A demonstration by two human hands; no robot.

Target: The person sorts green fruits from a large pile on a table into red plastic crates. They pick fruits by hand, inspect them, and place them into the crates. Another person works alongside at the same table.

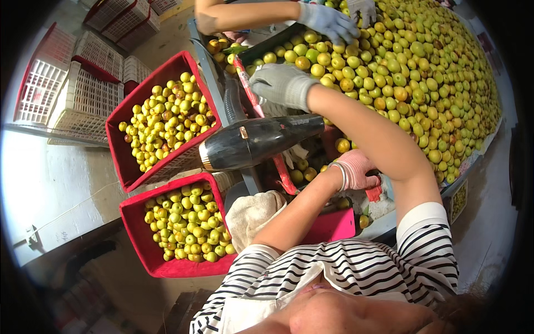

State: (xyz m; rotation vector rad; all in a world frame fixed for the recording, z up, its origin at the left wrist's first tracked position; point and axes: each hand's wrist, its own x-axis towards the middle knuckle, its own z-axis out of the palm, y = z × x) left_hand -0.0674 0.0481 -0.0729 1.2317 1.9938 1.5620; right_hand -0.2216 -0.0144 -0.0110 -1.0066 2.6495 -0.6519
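My right hand (284, 85), in a grey knit glove, is stretched across to the left edge of the sorting table. It lies beside a red-wrapped strip (249, 87), and its curled fingers hide whatever they may hold. Closer to my body is my left hand (356, 169), in a pink striped glove. Its fingertips point down by a red piece of plastic (374, 191); whether they grip it is not clear. Between my hands and the crates is a black hair dryer (254, 142). Yellow-green jujubes (409, 79) are heaped beyond my right forearm.
Two red-lined crates (113, 129) (156, 267) hold jujubes at the left. A co-worker's gloved hands (329, 21) (362, 11) reach into the heap. A beige cloth (253, 217) and a pink panel (333, 225) lie near my body. White plastic crates (85, 98) are stacked at the far left.
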